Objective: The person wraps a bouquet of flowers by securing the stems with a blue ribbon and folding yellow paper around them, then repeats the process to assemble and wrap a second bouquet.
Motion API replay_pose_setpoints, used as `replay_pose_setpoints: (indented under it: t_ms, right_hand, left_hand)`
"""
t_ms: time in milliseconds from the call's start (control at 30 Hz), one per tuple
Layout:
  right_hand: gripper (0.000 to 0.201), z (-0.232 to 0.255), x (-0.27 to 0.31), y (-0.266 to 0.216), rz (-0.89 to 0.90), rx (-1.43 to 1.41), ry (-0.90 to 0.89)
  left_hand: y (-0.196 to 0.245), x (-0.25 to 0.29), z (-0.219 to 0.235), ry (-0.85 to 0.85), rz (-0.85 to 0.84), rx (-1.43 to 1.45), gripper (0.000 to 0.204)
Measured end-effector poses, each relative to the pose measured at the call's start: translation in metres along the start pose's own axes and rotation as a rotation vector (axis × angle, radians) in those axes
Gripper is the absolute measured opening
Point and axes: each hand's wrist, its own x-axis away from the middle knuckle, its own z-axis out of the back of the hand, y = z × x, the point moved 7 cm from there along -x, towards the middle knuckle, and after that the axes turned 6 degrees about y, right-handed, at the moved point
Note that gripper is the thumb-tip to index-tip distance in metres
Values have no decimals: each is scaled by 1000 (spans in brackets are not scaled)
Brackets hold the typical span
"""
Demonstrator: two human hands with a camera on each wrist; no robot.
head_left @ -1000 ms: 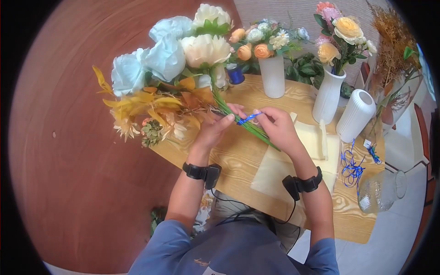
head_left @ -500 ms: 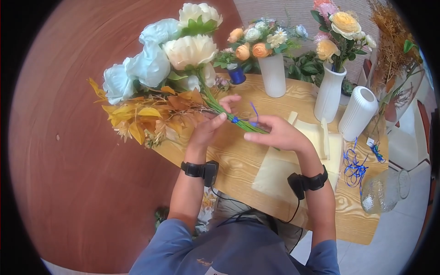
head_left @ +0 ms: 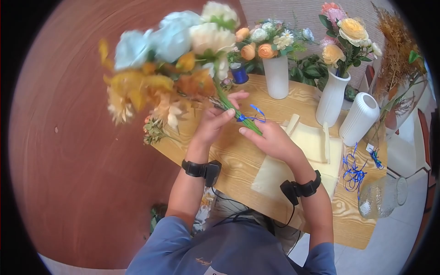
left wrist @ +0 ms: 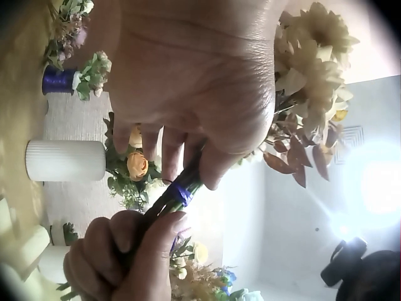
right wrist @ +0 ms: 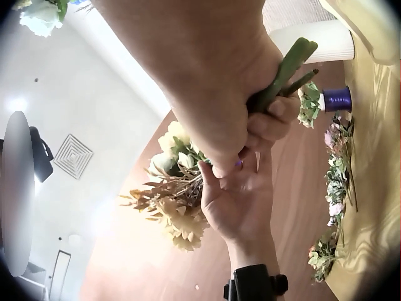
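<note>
A bouquet of pale blue [head_left: 169, 41], cream and orange-brown artificial flowers leans up to the left in the head view, its green stems [head_left: 223, 97] bound with a blue ribbon [head_left: 241, 118]. Just above that ribbon, the left hand [head_left: 215, 123] supports the stems with its thumb against them, the other fingers extended behind. Below the ribbon, the right hand [head_left: 274, 140] grips the stems; in the left wrist view its fingers [left wrist: 100, 251] curl round them. Cut stem ends [right wrist: 294, 63] stick out of the right fist in the right wrist view.
White vases [head_left: 276, 78] stand along the table's [head_left: 233, 169] back and right, two holding flowers. Pale wrapping sheets [head_left: 316, 142] lie right of centre. Loose blue ribbon [head_left: 353, 172], a glass jar [head_left: 380, 197] and a blue spool [head_left: 239, 74] are also there.
The bouquet swung left, then back right and is now blurred by motion. The right hand let go of the ribbon's loose end and closed round the stems below the tie.
</note>
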Motion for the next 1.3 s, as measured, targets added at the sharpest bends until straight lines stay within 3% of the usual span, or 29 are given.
replay_pose_setpoints:
  t_ms: [100, 167, 500, 600, 667, 867, 1100, 1167, 1233, 1300]
  right_hand:
    - [38, -10, 0, 7, -62, -156, -81]
    - [38, -8, -3, 6, 84, -308, 76]
    - [34, -1, -3, 10, -5, -264, 87]
    - [32, 2, -2, 5, 23, -371, 91]
    - [29, -1, -1, 9, -51, -450, 71]
    - [29, 4, -2, 8, 1, -548, 158]
    - [31, 5, -6, 19, -52, -471, 153]
    - [30, 8, -6, 16, 38, -369, 230]
    - [28, 6, -6, 16, 95, -333, 264]
    - [26, 4, -6, 17, 154, -297, 299]
  left_hand:
    - [-2, -2, 4, 36, 26, -16, 20]
    - [-2, -5, 6, 41, 31, -36, 20]
    - [3, -11, -1, 62, 73, -32, 25]
    - [3, -8, -5, 39, 98, 38, 29]
    - [5, -3, -12, 6, 118, 101, 32]
    - [-9, 9, 5, 110, 201, -210, 26]
    - [12, 13, -11, 139, 56, -280, 14]
    - [20, 13, -18, 163, 20, -326, 13]
    - [36, 14, -34, 54, -231, -768, 11]
    - [41, 14, -48, 53, -320, -791, 10]
